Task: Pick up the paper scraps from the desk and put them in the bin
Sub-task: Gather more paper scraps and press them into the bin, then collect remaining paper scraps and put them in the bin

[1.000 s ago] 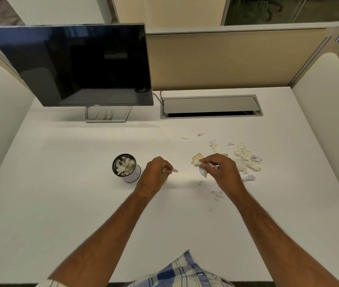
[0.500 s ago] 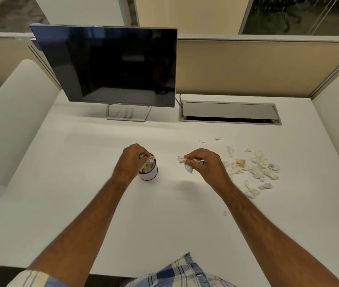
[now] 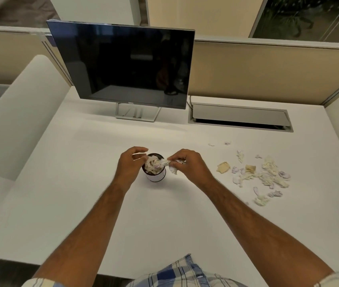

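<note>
A small round bin (image 3: 156, 177), white-walled with a dark rim, stands mid-desk and is heaped with crumpled paper. My left hand (image 3: 130, 164) hovers at its left rim with the fingers apart and nothing in them. My right hand (image 3: 187, 164) is at the bin's right rim, pinching a bunch of white paper scraps (image 3: 171, 165) whose tip reaches over the opening. A scatter of cream and pale purple paper scraps (image 3: 265, 175) lies on the white desk (image 3: 81, 193) to the right of my right hand.
A dark monitor (image 3: 127, 65) on a silver stand sits at the back of the desk. To its right is a grey cable hatch (image 3: 240, 117). Beige partitions and white side panels enclose the desk.
My left hand carried its scrap to the bin, let it go and opened. My right hand moved left with its scraps from the pile to the bin's right rim. The view shifted left.
</note>
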Available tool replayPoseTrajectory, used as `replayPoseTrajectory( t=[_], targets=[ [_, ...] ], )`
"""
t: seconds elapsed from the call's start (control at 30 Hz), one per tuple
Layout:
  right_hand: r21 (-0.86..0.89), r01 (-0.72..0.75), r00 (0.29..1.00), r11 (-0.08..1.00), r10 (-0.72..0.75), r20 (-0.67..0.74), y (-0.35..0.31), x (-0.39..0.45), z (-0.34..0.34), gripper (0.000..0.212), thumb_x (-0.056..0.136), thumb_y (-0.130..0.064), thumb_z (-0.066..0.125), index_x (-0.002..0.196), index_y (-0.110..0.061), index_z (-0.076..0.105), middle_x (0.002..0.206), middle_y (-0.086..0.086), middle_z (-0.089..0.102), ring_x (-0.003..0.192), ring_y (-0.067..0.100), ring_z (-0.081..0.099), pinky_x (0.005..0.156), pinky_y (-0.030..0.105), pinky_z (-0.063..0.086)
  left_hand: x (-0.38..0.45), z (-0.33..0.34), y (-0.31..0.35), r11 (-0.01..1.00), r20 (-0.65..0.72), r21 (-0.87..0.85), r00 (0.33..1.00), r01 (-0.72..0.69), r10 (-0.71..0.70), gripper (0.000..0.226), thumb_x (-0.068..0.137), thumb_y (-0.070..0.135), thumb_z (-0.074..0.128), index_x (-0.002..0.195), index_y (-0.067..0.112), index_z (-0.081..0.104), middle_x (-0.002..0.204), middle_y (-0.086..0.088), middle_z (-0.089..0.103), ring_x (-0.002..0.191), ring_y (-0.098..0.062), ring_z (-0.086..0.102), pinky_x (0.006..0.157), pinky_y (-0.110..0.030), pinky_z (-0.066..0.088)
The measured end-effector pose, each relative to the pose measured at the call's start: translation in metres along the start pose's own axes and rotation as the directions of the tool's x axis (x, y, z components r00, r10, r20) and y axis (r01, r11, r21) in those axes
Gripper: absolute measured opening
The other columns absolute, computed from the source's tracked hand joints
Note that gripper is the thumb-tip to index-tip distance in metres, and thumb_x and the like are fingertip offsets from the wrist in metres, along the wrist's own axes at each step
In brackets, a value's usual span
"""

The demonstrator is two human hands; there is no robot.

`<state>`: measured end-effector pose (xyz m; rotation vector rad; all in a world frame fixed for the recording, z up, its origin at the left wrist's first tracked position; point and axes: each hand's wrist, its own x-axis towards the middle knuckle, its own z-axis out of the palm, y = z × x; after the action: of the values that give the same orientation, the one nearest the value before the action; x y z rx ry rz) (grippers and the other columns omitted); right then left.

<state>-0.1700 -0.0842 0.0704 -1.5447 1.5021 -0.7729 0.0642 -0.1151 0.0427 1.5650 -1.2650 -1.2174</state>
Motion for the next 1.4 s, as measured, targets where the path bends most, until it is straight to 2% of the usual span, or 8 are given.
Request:
replayPoseTrajectory(
  t=[0.2, 0.4, 0.63, 0.77, 0.9, 1.1, 1.27, 1.4],
  targets=[
    [-0.043, -0.022, 1.0, 0.999, 0.023, 0.008, -0.012, 0.025, 0.025, 0.014, 0.087, -0.015, 0.075, 0.1, -0.016, 0.08, 0.097, -0.004, 0.072, 0.089, 0.008, 0.062, 0.074, 0.015, 0.04, -0.005, -0.02, -0.015, 1.0, -0.124, -0.01, 0.992, 0.008, -0.009, 0.022, 0.086, 0.012, 0.074, 0.096, 0.032, 0.074, 0.099, 0.011, 0.077, 0.095, -0.007, 0.073, 0.083, -0.021, 0.053],
    [-0.21, 0.053, 0.986, 0.976, -0.019, 0.164, -0.021, 0.032, 0.044, 0.03, 0.092, -0.01, 0.06, 0.117, -0.016, 0.073, 0.118, 0.002, 0.069, 0.109, 0.019, 0.063, 0.094, 0.033, 0.05, -0.016, -0.034, -0.027, 0.997, -0.156, -0.05, 0.985, 0.063, -0.07, 0.023, 0.088, 0.009, 0.07, 0.095, 0.031, 0.075, 0.096, 0.008, 0.077, 0.089, -0.012, 0.075, 0.088, -0.032, 0.056],
    [-0.236, 0.148, 0.987, 0.96, -0.128, 0.096, -0.019, 0.026, 0.04, 0.031, 0.094, -0.007, 0.049, 0.118, -0.023, 0.059, 0.12, -0.003, 0.054, 0.104, 0.017, 0.056, 0.086, 0.031, 0.049, -0.027, -0.024, -0.021, 0.976, -0.084, 0.181, 0.987, -0.124, 0.14, 0.019, 0.094, 0.022, 0.069, 0.108, 0.035, 0.071, 0.111, 0.02, 0.071, 0.104, -0.004, 0.068, 0.086, -0.025, 0.057],
    [-0.342, 0.217, 0.973, 0.914, -0.172, 0.156, -0.011, 0.025, 0.039, 0.019, 0.096, -0.005, 0.051, 0.105, -0.016, 0.063, 0.106, 0.0, 0.058, 0.093, 0.019, 0.058, 0.08, 0.037, 0.051, -0.034, -0.01, -0.026, 0.78, 0.194, 0.467, 0.908, -0.417, 0.37, 0.052, 0.091, 0.03, 0.074, 0.14, 0.026, 0.056, 0.14, 0.016, 0.055, 0.133, -0.008, 0.044, 0.109, -0.027, 0.042],
    [-0.599, 0.346, 0.938, 0.722, -0.241, 0.251, -0.005, 0.024, 0.045, 0.02, 0.096, -0.015, 0.06, 0.109, -0.024, 0.072, 0.105, -0.003, 0.07, 0.094, 0.021, 0.065, 0.083, 0.037, 0.043, -0.035, 0.001, -0.033, 0.565, 0.385, 0.68, 0.883, -0.468, 0.269, 0.079, 0.089, 0.057, 0.066, 0.154, 0.021, 0.04, 0.159, 0.01, 0.039, 0.154, -0.021, 0.019, 0.122, -0.037, 0.027],
    [-0.687, 0.395, 0.914, 0.61, -0.185, 0.361, -0.005, 0.025, 0.053, 0.024, 0.101, -0.023, 0.051, 0.117, -0.029, 0.067, 0.104, -0.005, 0.067, 0.096, 0.018, 0.061, 0.087, 0.041, 0.031, -0.037, 0.01, -0.039, 0.331, 0.398, 0.841, 0.904, -0.427, 0.155, 0.091, 0.084, 0.081, 0.043, 0.155, 0.025, 0.037, 0.159, 0.009, 0.041, 0.156, -0.032, 0.016, 0.124, -0.058, 0.013],
    [-0.721, 0.472, 0.873, 0.507, -0.151, 0.464, -0.003, 0.021, 0.055, 0.028, 0.099, -0.024, 0.043, 0.101, -0.023, 0.071, 0.103, -0.005, 0.065, 0.1, 0.016, 0.056, 0.087, 0.042, 0.026, -0.031, 0.014, -0.04, 0.217, 0.391, 0.895, 0.919, -0.39, 0.039, 0.093, 0.08, 0.089, 0.036, 0.156, 0.036, 0.03, 0.16, 0.014, 0.039, 0.157, -0.033, 0.009, 0.121, -0.065, -0.001],
    [-0.691, 0.443, 0.88, 0.572, -0.128, 0.458, -0.002, 0.018, 0.06, 0.033, 0.096, -0.035, 0.034, 0.079, -0.026, 0.061, 0.097, -0.006, 0.066, 0.091, 0.011, 0.052, 0.092, 0.043, 0.03, -0.022, 0.022, -0.03, 0.141, 0.396, 0.913, 0.915, -0.384, -0.074, 0.092, 0.08, 0.088, 0.04, 0.157, 0.04, 0.024, 0.163, 0.011, 0.034, 0.157, -0.034, 0.005, 0.119, -0.068, -0.005]
  ],
)
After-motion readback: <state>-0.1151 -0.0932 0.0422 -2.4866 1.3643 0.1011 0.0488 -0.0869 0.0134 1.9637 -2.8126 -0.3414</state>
